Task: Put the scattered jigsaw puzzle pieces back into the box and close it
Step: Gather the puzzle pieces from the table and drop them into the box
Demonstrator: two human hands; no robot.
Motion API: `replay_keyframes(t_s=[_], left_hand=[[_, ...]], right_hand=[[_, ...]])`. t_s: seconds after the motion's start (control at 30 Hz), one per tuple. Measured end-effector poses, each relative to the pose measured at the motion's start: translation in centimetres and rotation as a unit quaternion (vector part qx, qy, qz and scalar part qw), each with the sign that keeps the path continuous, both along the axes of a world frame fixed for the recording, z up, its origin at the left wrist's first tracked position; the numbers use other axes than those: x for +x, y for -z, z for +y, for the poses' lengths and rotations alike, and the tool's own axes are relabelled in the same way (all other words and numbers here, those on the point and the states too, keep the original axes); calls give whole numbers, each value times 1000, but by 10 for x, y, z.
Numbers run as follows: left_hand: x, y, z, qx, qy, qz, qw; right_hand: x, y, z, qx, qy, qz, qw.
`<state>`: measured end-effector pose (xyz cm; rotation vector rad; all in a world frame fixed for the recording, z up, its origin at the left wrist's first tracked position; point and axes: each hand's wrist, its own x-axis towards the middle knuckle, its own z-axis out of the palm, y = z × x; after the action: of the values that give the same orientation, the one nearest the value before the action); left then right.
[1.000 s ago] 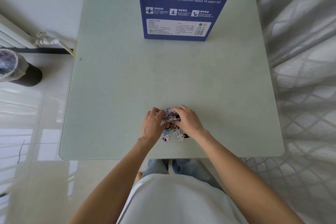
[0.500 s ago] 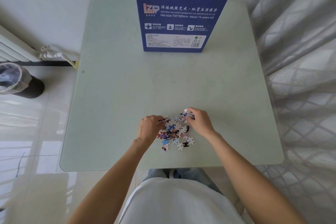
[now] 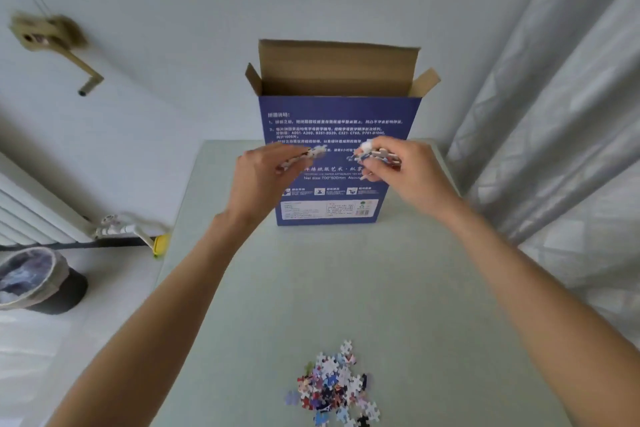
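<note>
A tall blue puzzle box [image 3: 339, 121] stands upright at the far end of the table, its brown top flaps open. My left hand [image 3: 263, 177] is raised in front of the box and pinches a few puzzle pieces. My right hand [image 3: 405, 170] is up beside it and grips a small bunch of pieces. Both hands are below the box's open top. A heap of several coloured puzzle pieces [image 3: 332, 388] lies on the table near the front edge.
The pale green table [image 3: 346, 288] fills the middle. A grey curtain [image 3: 554, 114] hangs on the right. A radiator [image 3: 31, 215] and a lined bin [image 3: 34, 277] are on the left, and a crank handle [image 3: 69, 55] is on the wall.
Both hands have lifted off the heap with pieces in them and moved up toward the box. The camera has tilted up, so the box's open top now shows.
</note>
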<state>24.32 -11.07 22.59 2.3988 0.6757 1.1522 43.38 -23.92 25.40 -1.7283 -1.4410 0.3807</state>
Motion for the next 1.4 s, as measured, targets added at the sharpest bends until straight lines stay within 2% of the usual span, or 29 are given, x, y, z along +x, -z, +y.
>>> replay_keyframes(t_s=[0.1,0.17,0.3,0.4,0.57,0.73,0.8,1.0,1.1,1.17,1.27,1.33,1.4], left_hand=[[29,-55,48,77,-23,-27,996],[47,-73,73,84,-32,-13,996],[76,-75,103,64,-33,116,991],[84,-69,109,66,-52,185,979],[83,-60,115,56,-60,214,973],[76,-51,117,28,1,188,982],[73,-48,115,48,14,177,983],[64,-40,103,198,-6,48,979],[49,-34,78,242,-21,-32,970],[34,-20,52,231,-10,-59,971],[8,20,9,153,-2,-41,987],[-10,55,-22,76,-15,-1,997],[-27,89,-51,-1,-26,78,997]], right_hand=[[22,-50,45,54,21,-118,991],[34,-66,72,69,34,-158,984],[54,-65,115,33,26,-232,972],[63,-57,132,-6,13,-258,966],[70,-48,144,-50,6,-268,962],[70,-47,146,-68,-3,-237,969],[67,-46,144,-45,-2,-261,964],[44,-31,115,144,15,-356,923],[25,-11,80,225,30,-362,904],[8,11,52,237,31,-346,907],[-20,57,8,201,14,-311,929],[-39,93,-22,155,-8,-289,945],[-52,132,-50,79,-44,-278,956]])
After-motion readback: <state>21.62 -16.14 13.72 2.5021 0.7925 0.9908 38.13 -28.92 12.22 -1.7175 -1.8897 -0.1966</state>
